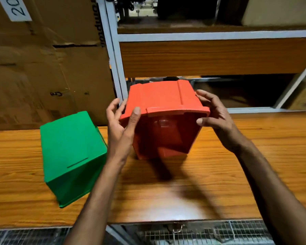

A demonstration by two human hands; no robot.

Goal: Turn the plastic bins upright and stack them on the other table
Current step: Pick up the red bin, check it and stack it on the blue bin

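Head view: red bin (pixel 159 96) tipped, mouth toward camera

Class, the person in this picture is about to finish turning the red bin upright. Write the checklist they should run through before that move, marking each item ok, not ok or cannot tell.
1. Both hands on the red bin: ok. The left hand is at one side of its rim, the right hand at the other.
2. Grip firm: cannot tell. The fingers look loosely spread and the picture is blurred.
3. Red bin empty: ok. Its opening faces the camera and nothing shows inside.
4. Clear of the green bin: ok. There is a gap between them.
5. Green bin upright: not ok. It lies upside down on the wooden table.
6. Other table ready: cannot tell. It is out of view.
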